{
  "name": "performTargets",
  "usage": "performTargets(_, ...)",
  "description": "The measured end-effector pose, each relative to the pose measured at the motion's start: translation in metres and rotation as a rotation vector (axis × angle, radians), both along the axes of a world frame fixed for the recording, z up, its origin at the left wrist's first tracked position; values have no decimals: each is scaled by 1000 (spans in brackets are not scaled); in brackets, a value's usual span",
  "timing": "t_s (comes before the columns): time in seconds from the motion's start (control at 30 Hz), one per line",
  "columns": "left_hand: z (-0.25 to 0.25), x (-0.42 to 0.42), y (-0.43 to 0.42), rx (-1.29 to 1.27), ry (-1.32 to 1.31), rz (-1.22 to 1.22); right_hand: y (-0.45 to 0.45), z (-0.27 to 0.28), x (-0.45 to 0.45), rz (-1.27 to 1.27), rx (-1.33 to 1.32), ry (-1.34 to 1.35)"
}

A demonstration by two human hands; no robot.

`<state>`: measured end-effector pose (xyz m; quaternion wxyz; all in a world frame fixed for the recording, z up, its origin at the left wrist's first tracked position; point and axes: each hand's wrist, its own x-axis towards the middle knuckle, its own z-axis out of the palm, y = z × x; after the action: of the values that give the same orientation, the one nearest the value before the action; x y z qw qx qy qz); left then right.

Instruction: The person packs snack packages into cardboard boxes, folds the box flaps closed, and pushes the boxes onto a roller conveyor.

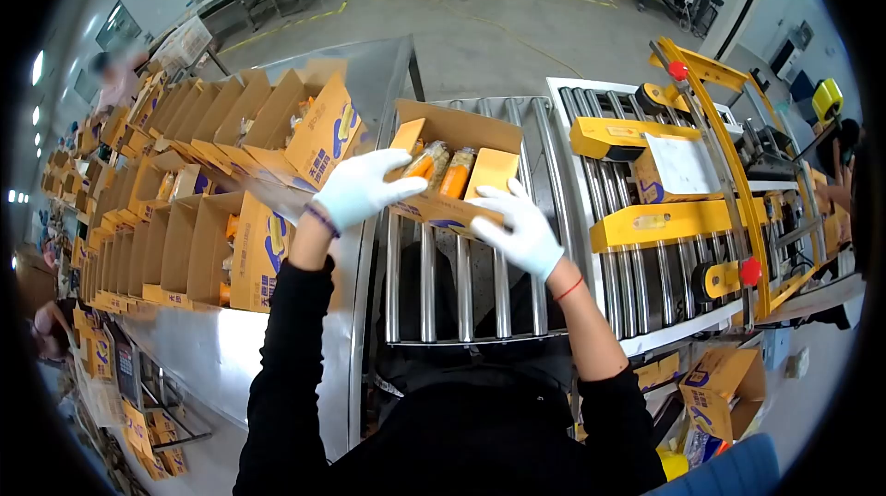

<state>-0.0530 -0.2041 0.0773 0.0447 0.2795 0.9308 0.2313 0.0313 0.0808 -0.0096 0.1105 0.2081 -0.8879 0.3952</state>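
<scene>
An open cardboard box (459, 125) sits on the metal rollers in front of me. Inside lie several clear packs with orange labels (456, 173). My left hand (362, 188), in a white glove, is at the box's left front corner. Its fingers are stretched and the thumb stands apart over the front edge. My right hand (522, 232), also gloved, is at the right front corner. Its fingers reach over the edge and the thumb is on the outer side, gripping the cardboard there. The undersides of both hands are hidden.
Rows of open cardboard boxes (212, 247) fill the metal table (314, 339) on my left. To the right, a yellow-framed sealing machine (683, 224) holds another box (657, 184) between its side guides. An open carton (720, 394) lies low at right. A person (118, 81) is at far left.
</scene>
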Motion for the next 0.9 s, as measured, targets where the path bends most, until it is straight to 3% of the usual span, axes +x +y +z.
performTargets(0.07,-9,-26,12,-79,-14,-11,-2,30,-11,-122,-128,-275)
performTargets(0.1,-31,-45,16,-37,64,-55,2,25,-23,-112,-39,-159)
performTargets(0.17,-66,-54,35,-84,264,60,-2,34,-39,-215,391,315)
performTargets(0.23,-91,-58,45,49,414,193,-9,48,-51,-347,533,412)
performTargets(0.3,-116,-70,40,177,560,329,-15,42,-50,-383,512,346)
performTargets(0.37,-132,-89,21,650,-61,405,-22,29,-27,-250,448,293)
performTargets(0.4,-104,-80,9,988,-664,138,-26,21,-10,-194,474,185)
performTargets(0.5,-121,-69,15,1018,-698,223,-10,11,4,-219,552,107)
performTargets(0.57,-129,-55,60,1166,-528,288,4,8,-7,-309,667,106)
performTargets(0.6,-144,-52,86,1138,-379,234,10,2,-15,-334,669,111)
performTargets(0.63,-123,-25,114,1074,-351,368,14,1,-24,-359,674,125)
performTargets(0.67,-174,-36,137,1061,-214,260,17,7,-29,-363,684,96)
performTargets(0.7,-182,-20,142,885,-389,234,18,9,-30,-366,677,82)
performTargets(0.77,-124,20,119,835,-1008,-61,23,1,-33,-429,760,136)
performTargets(0.83,-115,46,87,809,-1121,-108,41,1,-27,-525,724,89)
performTargets(0.9,-96,74,36,446,-292,-1,62,-10,-19,-550,700,203)
